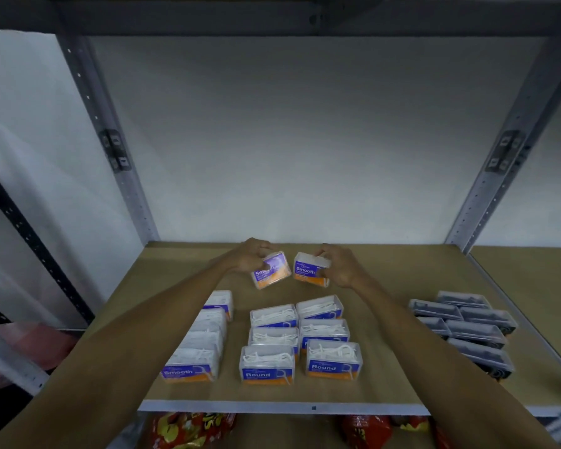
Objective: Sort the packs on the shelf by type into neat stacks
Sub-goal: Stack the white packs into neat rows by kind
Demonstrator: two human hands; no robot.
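My left hand (251,256) grips a clear "Smooth" floss-pick pack (271,270) with a purple and orange label, tilted above the brown shelf board (386,367). Close beside it, my right hand (339,265) grips a second "Smooth" pack (311,270). Both packs are held near the back middle of the shelf. Below them, a column of "Smooth" packs (193,364) runs along the left, partly hidden by my left forearm. In the middle, "Round" packs (300,338) stand in two columns.
Several dark grey packs (467,322) lie grouped at the right of the shelf. Grey metal uprights (110,150) frame the bay on both sides, with a white wall behind. Red snack bags (191,429) lie on the shelf below.
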